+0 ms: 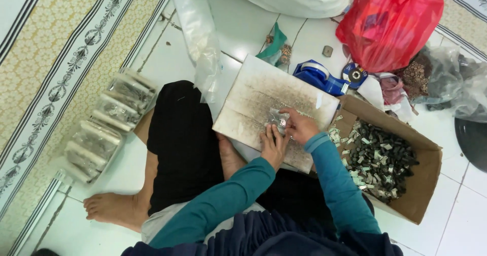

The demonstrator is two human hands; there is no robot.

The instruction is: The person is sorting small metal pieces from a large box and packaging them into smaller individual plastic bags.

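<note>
Clear plastic: a small transparent packet with dark bits inside sat on the stained, off-white flat board resting across the person's lap. Both hands met on it. Left hand lay flat at the packet's near edge, fingers pressing down. Right hand pinched the packet's right side, fingers curled over it. Hands were touching or nearly so; exact grip on the packet couldn't be told at that size.

Sleeves were teal. Person sat cross-legged on white floor tiles, bare foot out to the left.

Just right of the board: open brown cardboard box, holding a heap of small dark cylindrical parts mixed with little pale paper slips. Some slips were spilled by the box's left wall, near the right wrist.

Beyond the board: blue tape dispenser, touching or just short of the board's far corner. Behind that, a knotted red plastic bag. A crumpled clear plastic sheet ran along the board's left side.

Well apart on the left, at the edge of a patterned beige mat: a row of filled clear packets with white header strips, lying side by side.
</note>
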